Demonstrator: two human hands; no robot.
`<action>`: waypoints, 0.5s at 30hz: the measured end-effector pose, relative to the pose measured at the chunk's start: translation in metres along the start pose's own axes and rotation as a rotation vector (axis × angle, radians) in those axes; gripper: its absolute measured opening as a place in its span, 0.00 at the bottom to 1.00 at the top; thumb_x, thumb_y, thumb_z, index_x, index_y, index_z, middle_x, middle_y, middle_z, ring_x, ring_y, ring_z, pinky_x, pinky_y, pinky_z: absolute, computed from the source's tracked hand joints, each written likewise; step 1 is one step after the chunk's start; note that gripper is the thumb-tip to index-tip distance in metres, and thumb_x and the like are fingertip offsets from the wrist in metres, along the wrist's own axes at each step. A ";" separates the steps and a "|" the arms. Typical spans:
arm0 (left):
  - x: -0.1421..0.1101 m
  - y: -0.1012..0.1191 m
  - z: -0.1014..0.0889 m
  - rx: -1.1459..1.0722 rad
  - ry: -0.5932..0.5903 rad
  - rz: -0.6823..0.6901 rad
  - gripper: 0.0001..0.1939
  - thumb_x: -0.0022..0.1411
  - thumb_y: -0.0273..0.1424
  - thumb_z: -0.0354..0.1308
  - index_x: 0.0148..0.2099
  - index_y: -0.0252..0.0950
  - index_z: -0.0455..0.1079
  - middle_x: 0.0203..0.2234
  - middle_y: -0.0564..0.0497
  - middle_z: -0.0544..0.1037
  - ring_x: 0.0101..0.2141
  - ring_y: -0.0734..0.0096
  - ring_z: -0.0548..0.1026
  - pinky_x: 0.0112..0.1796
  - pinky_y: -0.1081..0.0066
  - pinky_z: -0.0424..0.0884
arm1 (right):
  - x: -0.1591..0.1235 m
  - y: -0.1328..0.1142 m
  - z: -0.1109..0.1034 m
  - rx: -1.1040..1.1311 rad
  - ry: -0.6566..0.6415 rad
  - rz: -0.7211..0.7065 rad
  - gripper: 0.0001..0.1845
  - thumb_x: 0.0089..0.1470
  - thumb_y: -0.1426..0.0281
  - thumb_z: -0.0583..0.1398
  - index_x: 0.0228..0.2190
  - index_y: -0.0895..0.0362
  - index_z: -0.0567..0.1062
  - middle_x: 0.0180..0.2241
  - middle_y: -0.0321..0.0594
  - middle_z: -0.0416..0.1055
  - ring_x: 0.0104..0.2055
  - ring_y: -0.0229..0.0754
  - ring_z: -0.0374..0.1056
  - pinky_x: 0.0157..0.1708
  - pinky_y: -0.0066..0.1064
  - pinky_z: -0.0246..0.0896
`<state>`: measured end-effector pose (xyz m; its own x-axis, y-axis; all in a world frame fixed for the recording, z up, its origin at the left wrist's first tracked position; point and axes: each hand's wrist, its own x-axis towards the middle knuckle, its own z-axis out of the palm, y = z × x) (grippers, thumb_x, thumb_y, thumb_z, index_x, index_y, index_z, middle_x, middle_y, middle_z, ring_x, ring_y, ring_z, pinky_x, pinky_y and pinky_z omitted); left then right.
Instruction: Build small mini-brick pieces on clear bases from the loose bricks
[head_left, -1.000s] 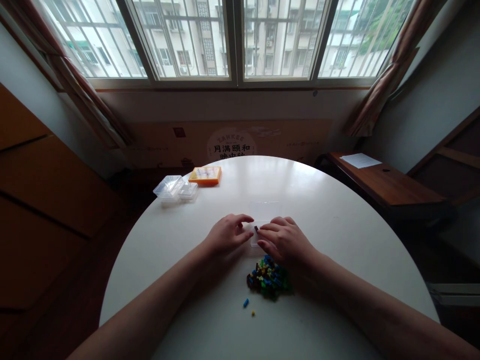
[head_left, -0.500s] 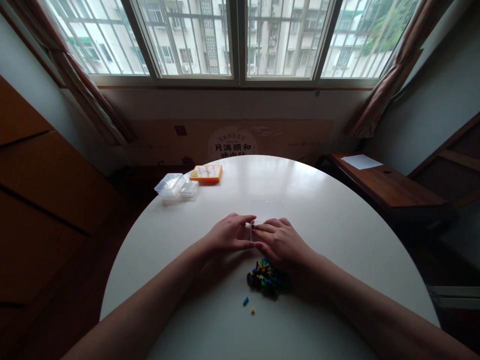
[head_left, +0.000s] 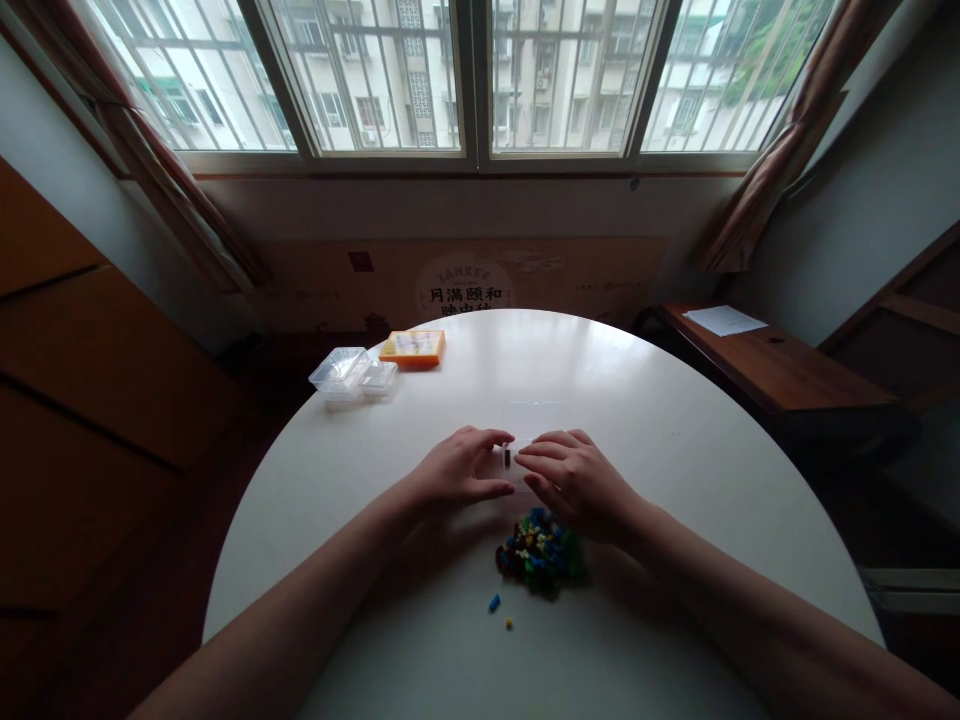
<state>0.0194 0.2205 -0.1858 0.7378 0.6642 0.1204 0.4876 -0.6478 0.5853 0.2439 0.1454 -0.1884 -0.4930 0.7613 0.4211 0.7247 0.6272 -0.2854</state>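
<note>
Between my hands lies a clear plastic box point(head_left: 516, 486), partly covered by them, with its transparent lid point(head_left: 537, 413) folded back on the far side. Thumb and fingers of my left hand point(head_left: 461, 467) grip the box's left end. A small dark brick point(head_left: 508, 457) stands inside near that end. My right hand point(head_left: 576, 480) hovers over the box's right part, fingers stretched out and nothing visible in them. Just below it is a pile of small toy bricks point(head_left: 540, 555) in blue, green, yellow and brown.
A loose blue brick point(head_left: 494, 603) and a yellow brick point(head_left: 509, 623) lie nearer me on the round white table point(head_left: 645, 640). Clear plastic boxes point(head_left: 341, 372) and an orange case point(head_left: 412, 348) stand at the far left. A wooden side table point(head_left: 780, 370) holds a paper sheet point(head_left: 724, 320).
My right hand has drawn back slightly to the right from the box's left end, uncovering the dark brick. The left hand stays at the box.
</note>
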 end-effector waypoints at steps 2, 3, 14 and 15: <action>-0.001 0.000 -0.001 -0.015 -0.012 -0.005 0.30 0.54 0.45 0.67 0.56 0.40 0.69 0.49 0.45 0.76 0.49 0.55 0.72 0.50 0.57 0.69 | -0.003 0.003 -0.005 0.023 0.072 0.004 0.16 0.67 0.66 0.52 0.45 0.54 0.78 0.45 0.39 0.77 0.48 0.45 0.69 0.48 0.39 0.54; -0.001 0.001 -0.002 -0.021 -0.017 -0.006 0.29 0.55 0.44 0.67 0.56 0.41 0.69 0.49 0.45 0.76 0.49 0.56 0.72 0.50 0.57 0.69 | -0.005 0.004 -0.008 0.029 0.100 0.010 0.15 0.66 0.66 0.52 0.43 0.54 0.79 0.43 0.39 0.78 0.47 0.44 0.69 0.47 0.39 0.55; -0.003 0.009 0.000 0.173 -0.021 0.085 0.24 0.59 0.46 0.63 0.53 0.40 0.71 0.50 0.45 0.76 0.52 0.55 0.72 0.51 0.56 0.70 | -0.014 0.023 -0.018 0.042 0.019 0.046 0.10 0.61 0.68 0.60 0.41 0.54 0.80 0.39 0.38 0.78 0.41 0.42 0.70 0.46 0.39 0.59; -0.003 0.010 0.001 0.199 -0.021 0.093 0.24 0.59 0.46 0.62 0.54 0.39 0.71 0.50 0.44 0.76 0.52 0.55 0.71 0.51 0.56 0.70 | -0.014 0.024 -0.017 0.044 -0.003 0.039 0.09 0.61 0.68 0.60 0.41 0.53 0.80 0.39 0.37 0.78 0.41 0.42 0.70 0.46 0.39 0.59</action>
<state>0.0223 0.2119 -0.1811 0.7926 0.5914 0.1483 0.4980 -0.7683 0.4022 0.2758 0.1470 -0.1863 -0.4664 0.7856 0.4065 0.7212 0.6038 -0.3395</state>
